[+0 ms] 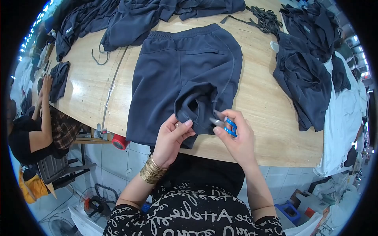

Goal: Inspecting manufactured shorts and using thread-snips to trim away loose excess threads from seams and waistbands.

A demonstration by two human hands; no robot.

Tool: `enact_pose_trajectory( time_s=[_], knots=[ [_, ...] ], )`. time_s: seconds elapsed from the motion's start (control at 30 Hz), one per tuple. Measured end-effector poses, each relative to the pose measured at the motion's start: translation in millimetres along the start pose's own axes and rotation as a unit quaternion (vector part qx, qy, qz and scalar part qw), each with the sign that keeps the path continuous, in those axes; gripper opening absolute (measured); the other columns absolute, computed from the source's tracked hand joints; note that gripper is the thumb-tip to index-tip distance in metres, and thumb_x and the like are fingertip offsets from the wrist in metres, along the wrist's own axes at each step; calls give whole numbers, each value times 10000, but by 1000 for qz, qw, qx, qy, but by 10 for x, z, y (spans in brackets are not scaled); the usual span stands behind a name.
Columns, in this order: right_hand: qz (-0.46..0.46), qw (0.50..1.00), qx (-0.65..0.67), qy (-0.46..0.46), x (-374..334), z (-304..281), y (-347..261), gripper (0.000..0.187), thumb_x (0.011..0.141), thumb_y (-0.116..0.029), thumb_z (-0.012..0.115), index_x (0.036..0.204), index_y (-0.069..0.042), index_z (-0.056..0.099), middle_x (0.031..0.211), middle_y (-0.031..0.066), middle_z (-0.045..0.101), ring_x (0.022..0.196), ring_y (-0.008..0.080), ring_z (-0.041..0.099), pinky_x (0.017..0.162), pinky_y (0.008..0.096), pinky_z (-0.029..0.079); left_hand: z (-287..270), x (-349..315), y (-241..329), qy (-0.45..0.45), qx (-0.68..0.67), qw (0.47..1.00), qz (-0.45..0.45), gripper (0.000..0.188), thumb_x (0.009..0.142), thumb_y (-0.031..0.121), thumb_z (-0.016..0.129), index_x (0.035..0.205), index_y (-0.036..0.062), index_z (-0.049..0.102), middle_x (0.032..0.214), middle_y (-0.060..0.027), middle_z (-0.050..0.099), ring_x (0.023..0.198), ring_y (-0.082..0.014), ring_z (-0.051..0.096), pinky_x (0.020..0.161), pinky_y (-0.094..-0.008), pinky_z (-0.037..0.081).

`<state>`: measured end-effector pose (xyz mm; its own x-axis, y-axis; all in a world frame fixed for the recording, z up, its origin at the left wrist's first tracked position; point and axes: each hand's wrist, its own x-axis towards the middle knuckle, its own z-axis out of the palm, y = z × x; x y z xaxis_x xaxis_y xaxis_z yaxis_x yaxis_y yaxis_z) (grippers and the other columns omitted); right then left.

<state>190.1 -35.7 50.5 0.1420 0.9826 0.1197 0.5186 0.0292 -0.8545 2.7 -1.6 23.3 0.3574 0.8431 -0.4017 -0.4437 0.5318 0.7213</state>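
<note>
Dark navy shorts [157, 74] lie spread on the wooden table, their elastic waistband at the far side. One leg opening, on the right, is turned up toward me. My left hand [173, 135] pinches the hem of that leg between thumb and fingers; gold bangles circle the wrist. In my right hand [238, 137] is a pair of small thread snips [229, 128] with blue handles. Their blades stand apart, pointing left at the edge of the raised leg. Whether the blades touch the cloth I cannot tell.
More dark garments [130, 23] are heaped along the table's far edge. To the right lie further dark garments [301, 78] and white cloth [334, 118]. Dark cords [265, 19] lie in a tangle at the far right. On the left, a co-worker [33, 133] sits handling dark cloth.
</note>
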Motion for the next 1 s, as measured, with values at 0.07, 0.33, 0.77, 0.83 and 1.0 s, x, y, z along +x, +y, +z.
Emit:
enact_pose_trajectory(
  time_s=[0.07, 0.33, 0.77, 0.83, 1.0],
  knots=[
    [-44, 998, -39, 7, -1, -7, 0, 264, 777, -286, 722, 914, -91, 609, 720, 7, 593, 601, 131, 519, 639, 284, 310, 39, 4, 27, -1, -32, 999, -6, 176, 896, 107, 595, 1054, 36, 566, 893, -16, 640, 811, -73, 605, 787, -241, 491],
    [-160, 975, -146, 52, -22, 54, 33, 247, 771, -308, 707, 862, -95, 621, 660, 1, 566, 564, 154, 509, 614, 300, 288, 140, 0, 45, -12, -57, 998, -3, 165, 907, 113, 579, 1055, 46, 553, 905, -22, 642, 824, -86, 609, 796, -255, 491],
    [-176, 962, -198, 64, 3, 36, 0, 259, 774, -325, 695, 870, -96, 622, 650, -13, 530, 557, 141, 482, 603, 303, 275, 204, 9, 38, -24, -84, 996, -1, 206, 867, 34, 611, 1061, 27, 543, 932, -39, 644, 849, -99, 614, 808, -259, 505],
    [-183, 960, -201, 66, 9, 30, 0, 258, 772, -324, 696, 868, -97, 621, 650, -12, 530, 562, 140, 485, 602, 302, 275, 207, 5, 40, -20, -58, 998, 18, 223, 855, 23, 621, 1064, 23, 543, 942, -47, 645, 848, -99, 615, 800, -256, 505],
    [-185, 961, -194, 64, 14, 25, -8, 238, 769, -311, 701, 855, -104, 622, 639, -14, 528, 549, 144, 486, 596, 302, 277, 203, 5, 36, -23, -29, 998, 44, 244, 841, 4, 631, 1069, 18, 544, 943, -49, 646, 840, -94, 614, 795, -252, 501]
  ],
)
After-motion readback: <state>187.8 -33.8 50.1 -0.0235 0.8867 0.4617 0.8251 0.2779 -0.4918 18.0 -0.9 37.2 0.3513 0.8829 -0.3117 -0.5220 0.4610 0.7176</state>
